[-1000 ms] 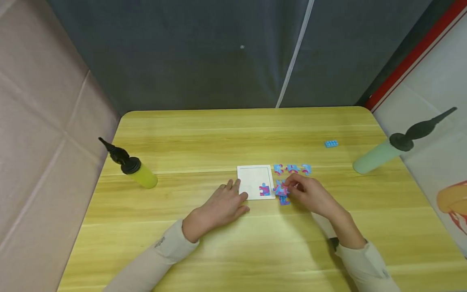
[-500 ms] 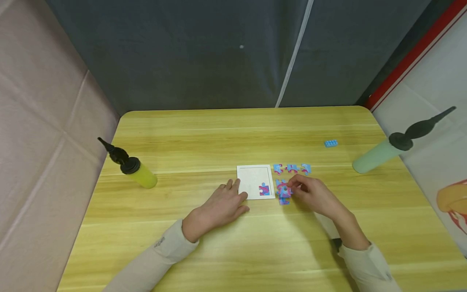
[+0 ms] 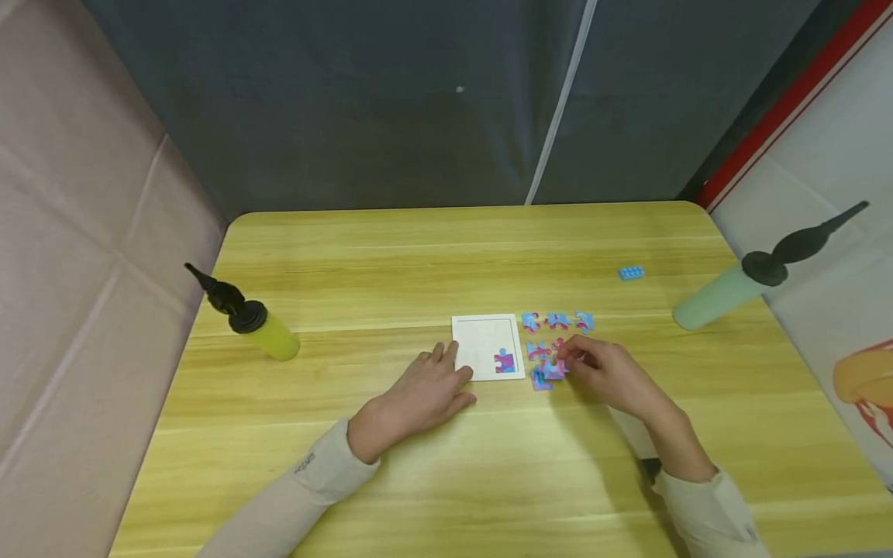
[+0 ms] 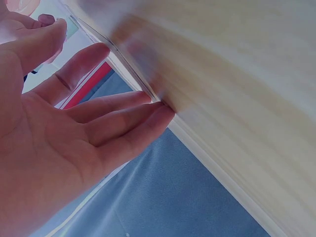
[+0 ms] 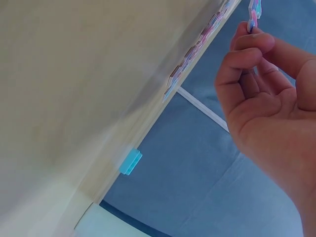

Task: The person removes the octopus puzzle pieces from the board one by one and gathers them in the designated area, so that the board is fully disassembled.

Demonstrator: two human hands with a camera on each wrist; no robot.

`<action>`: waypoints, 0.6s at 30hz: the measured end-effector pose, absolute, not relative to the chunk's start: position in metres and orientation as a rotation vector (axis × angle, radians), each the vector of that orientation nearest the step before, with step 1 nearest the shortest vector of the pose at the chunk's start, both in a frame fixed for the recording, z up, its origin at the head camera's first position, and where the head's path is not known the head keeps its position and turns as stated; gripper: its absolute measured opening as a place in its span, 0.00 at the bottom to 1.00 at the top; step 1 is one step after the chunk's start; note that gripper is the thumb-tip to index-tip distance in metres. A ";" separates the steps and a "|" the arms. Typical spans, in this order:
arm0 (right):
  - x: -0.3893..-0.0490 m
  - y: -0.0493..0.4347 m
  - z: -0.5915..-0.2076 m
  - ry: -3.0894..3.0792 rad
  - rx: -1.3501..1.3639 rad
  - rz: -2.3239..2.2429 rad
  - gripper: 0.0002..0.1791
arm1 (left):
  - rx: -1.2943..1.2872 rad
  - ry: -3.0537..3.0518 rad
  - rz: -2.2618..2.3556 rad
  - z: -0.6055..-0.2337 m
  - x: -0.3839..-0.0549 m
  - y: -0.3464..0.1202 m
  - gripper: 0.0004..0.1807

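Note:
A white square puzzle tray (image 3: 481, 337) lies on the table, with one pink-and-blue piece (image 3: 505, 361) in its lower right corner. My left hand (image 3: 418, 395) rests at the tray's left edge, fingers extended, fingertips touching it. Between thumb and fingertips, my right hand (image 3: 610, 380) pinches a jigsaw puzzle piece (image 5: 254, 14) above the table. In the head view that held puzzle piece (image 3: 555, 370) overlaps loose pieces (image 3: 538, 351) beside the tray and partly hides them. Behind these, a row of jigsaw pieces (image 3: 557, 321) lies flat. The left wrist view shows the left palm (image 4: 54, 143) with the fingers against the tray edge.
A yellow bottle (image 3: 274, 335) with a black pump top stands at the left. A pale green bottle (image 3: 718, 297) with a similar top stands at the right. A blue toy brick (image 3: 631, 273) lies toward the back right of the wooden table (image 3: 391, 263).
My right hand has shifted slightly to the right with the held puzzle piece, away from the tray, uncovering loose pieces behind it. The left hand has stayed in place.

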State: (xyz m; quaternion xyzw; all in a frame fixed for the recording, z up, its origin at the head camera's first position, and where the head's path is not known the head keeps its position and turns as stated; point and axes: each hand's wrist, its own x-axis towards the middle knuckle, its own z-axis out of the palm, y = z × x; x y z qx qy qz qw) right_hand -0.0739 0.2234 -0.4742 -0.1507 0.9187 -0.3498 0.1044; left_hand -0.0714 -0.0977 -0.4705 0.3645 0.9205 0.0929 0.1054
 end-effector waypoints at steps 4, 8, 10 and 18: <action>-0.073 0.226 -0.474 2.700 -0.432 -1.027 0.08 | 1.076 2.714 0.272 -0.470 -0.071 -0.098 0.18; -0.071 0.230 -0.473 2.697 -0.408 -1.015 0.08 | 1.067 2.708 0.276 -0.470 -0.071 -0.097 0.18; -0.071 0.232 -0.473 2.692 -0.396 -1.007 0.07 | 1.062 2.704 0.278 -0.470 -0.071 -0.097 0.18; -0.069 0.239 -0.472 2.680 -0.368 -0.962 0.07 | 1.057 2.701 0.270 -0.471 -0.072 -0.097 0.18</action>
